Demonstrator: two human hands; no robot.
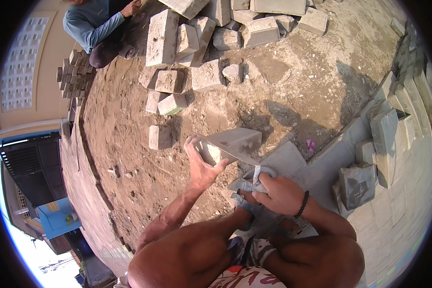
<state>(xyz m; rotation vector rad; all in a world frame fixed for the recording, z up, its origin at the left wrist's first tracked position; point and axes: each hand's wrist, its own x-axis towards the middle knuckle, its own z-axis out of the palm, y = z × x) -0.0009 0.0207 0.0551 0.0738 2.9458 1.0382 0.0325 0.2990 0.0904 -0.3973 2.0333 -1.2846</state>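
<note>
Low in front of me, my left hand (pixel 202 165) grips the near left end of a grey concrete paving block (pixel 240 140), fingers over its far edge and thumb on the near side. My right hand (pixel 279 193) is closed round the pale, wrapped-looking handle of a tool with a long, thin, flat blade (pixel 231 152). The blade, seen almost edge-on, slants up and left across the block towards my left fingers. Whether it is a machete or another tool I cannot tell. My feet, in grey footwear (pixel 247 204), are just below the block.
A heap of loose paving blocks (pixel 261 32) lies ahead on bare soil (pixel 129 108), with several single blocks nearer. Laid paving (pixel 393 225) covers the right side, where upright blocks (pixel 385 144) lean. Another person in a blue sleeve (pixel 89 30) crouches at far left near stacked bricks (pixel 74 74).
</note>
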